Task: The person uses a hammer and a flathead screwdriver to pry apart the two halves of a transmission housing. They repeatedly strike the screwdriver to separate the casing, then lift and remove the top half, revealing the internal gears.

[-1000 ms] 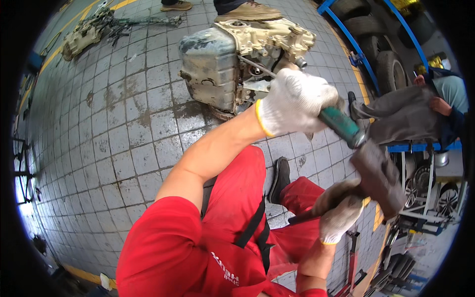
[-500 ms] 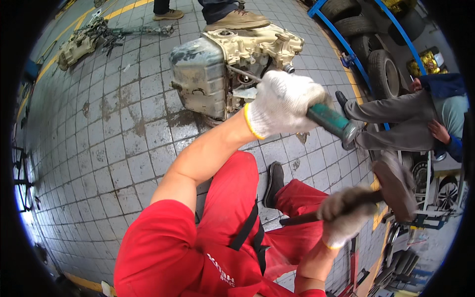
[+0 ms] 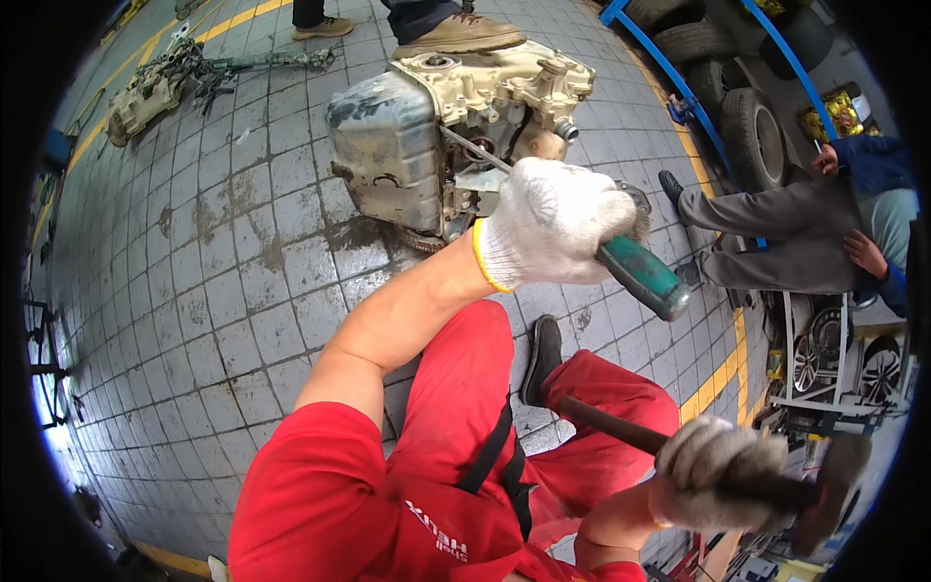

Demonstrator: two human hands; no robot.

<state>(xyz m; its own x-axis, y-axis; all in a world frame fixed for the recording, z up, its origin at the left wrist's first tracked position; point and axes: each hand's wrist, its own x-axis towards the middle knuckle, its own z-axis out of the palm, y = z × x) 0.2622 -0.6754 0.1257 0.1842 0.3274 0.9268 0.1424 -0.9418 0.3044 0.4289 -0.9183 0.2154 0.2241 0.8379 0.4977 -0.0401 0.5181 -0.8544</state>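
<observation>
My left hand, in a white knit glove, is wrapped round a large screwdriver with a green handle. Its metal shaft reaches the seam between the grey metal oil pan and the body of an engine lying on the floor. Whether the blade sits inside the seam is hard to tell. Lower right, my right hand, gloved too, grips the wooden handle of a hammer. The hammer's head is blurred and well away from the screwdriver's end.
A person's brown shoe rests on top of the engine. At the right, another person in grey trousers sits by a blue rack with tyres. A greasy gearbox-like part lies on the tiled floor at far left.
My right hand has swung the hammer down and to the right, away from the screwdriver. My left hand keeps its grip, with the handle end tipped slightly lower.
</observation>
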